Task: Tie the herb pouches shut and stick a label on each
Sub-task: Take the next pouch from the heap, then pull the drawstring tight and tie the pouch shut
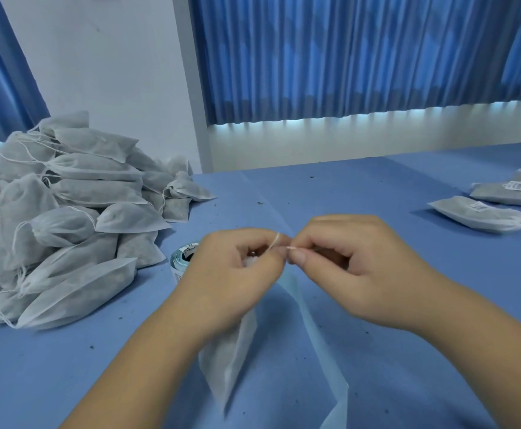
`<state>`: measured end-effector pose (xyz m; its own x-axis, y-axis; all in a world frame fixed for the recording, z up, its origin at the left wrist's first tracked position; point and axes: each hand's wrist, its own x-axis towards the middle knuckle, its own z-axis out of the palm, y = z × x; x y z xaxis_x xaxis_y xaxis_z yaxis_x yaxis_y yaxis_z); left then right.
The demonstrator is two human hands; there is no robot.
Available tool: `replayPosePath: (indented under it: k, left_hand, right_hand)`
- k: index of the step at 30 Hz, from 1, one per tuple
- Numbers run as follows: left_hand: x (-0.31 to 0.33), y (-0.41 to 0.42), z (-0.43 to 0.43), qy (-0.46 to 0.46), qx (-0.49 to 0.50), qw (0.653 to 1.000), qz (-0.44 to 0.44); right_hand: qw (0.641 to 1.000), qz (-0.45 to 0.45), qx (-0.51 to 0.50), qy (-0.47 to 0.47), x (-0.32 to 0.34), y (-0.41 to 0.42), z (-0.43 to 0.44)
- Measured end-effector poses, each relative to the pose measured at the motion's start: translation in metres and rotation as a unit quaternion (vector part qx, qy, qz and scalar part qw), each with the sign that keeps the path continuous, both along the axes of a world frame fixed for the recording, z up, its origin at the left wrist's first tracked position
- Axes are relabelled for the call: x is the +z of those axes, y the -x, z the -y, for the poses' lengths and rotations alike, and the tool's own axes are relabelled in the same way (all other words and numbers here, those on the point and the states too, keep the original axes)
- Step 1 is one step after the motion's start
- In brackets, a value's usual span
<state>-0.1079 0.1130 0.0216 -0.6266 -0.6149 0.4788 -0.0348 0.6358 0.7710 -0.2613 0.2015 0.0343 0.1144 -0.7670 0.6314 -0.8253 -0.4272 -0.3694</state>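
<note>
Table: a wide top under smooth blue cloth, creased along its fold lines. We work at its near middle.
Pile: a big heap of soft white non-woven pouches at the left. They are plump with dark herb that shows grey through the fabric, and thin cords trail loose. We see no label on any, so we judge most of the job lies ahead.
Backing strip: a pale blue, glossy ribbon running from under our hands toward the near edge, where it twists.
Finished pouches: 2 lie flat at the far right, well apart from the pile, each with a small white printed label.
Pouch: the 1 in work hangs from our left hand over the near middle of the table. It is a limp, tapering sack with a crisp side seam, its neck hidden in the fist.
Left hand: curled around the pouch neck, its fingertips meeting the cord.
Right hand: thumb and forefinger pinch the cord's free end, touching the left fingertips.
Label roll: a small coil of blue liner just beyond the left hand, partly hidden.
Drawstring: a thin white cord, looped short between the 2 hands. We judge the tying step is in hand, but we cannot tell whether a knot is seated. The next move calls for a steady pull apart, gentle on the light fabric, then a freed hand to peel 1 label.
Crumbs: dark herb flecks scattered on the cloth.
</note>
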Motion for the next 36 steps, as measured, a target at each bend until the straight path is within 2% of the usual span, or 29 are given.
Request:
replayPosePath:
  k: [4,6,7,10,13,15,17,19,23,31,36]
  left_hand:
    - [-0.001,0.0,-0.005,-0.016,-0.032,0.997,0.067]
    - [0.001,0.0,-0.006,-0.091,-0.074,0.991,0.058]
    - [0.004,0.0,-0.007,-0.158,-0.1,0.982,0.037]
    - [0.01,0.001,-0.004,-0.375,-0.187,0.907,-0.03]
    - [0.011,0.001,0.002,-0.49,-0.239,0.836,-0.059]
    - [0.011,0.001,0.003,-0.522,-0.245,0.814,-0.07]
    - [0.01,0.002,0.003,-0.533,-0.243,0.807,-0.075]
    - [0.008,0.004,0.003,-0.535,-0.239,0.807,-0.075]
    - [0.003,0.006,0.004,-0.517,-0.23,0.822,-0.066]
    - [0.002,0.004,0.005,-0.434,-0.208,0.876,-0.025]
    - [0.004,-0.001,0.0,-0.343,-0.179,0.922,0.015]
  right_hand:
    - [0.996,0.09,-0.012,-0.01,0.001,0.008,-0.001]
    - [0.99,0.135,-0.023,-0.04,-0.003,0.008,0.004]
    - [0.986,0.156,-0.039,-0.052,-0.006,0.009,0.007]
    - [0.977,0.153,-0.136,-0.057,-0.011,0.011,0.015]
    - [0.973,0.132,-0.19,-0.009,-0.007,0.01,0.014]
    - [0.971,0.186,-0.146,0.02,-0.003,0.006,0.009]
    - [0.964,0.259,-0.063,-0.006,0.0,-0.003,0.003]
    - [0.953,0.296,0.0,-0.058,0.001,-0.012,0.0]
    - [0.945,0.314,0.008,-0.092,-0.001,-0.015,0.001]
    - [0.922,0.328,0.047,-0.2,-0.001,-0.007,0.005]
    - [0.921,0.303,0.053,-0.24,-0.005,-0.003,0.006]
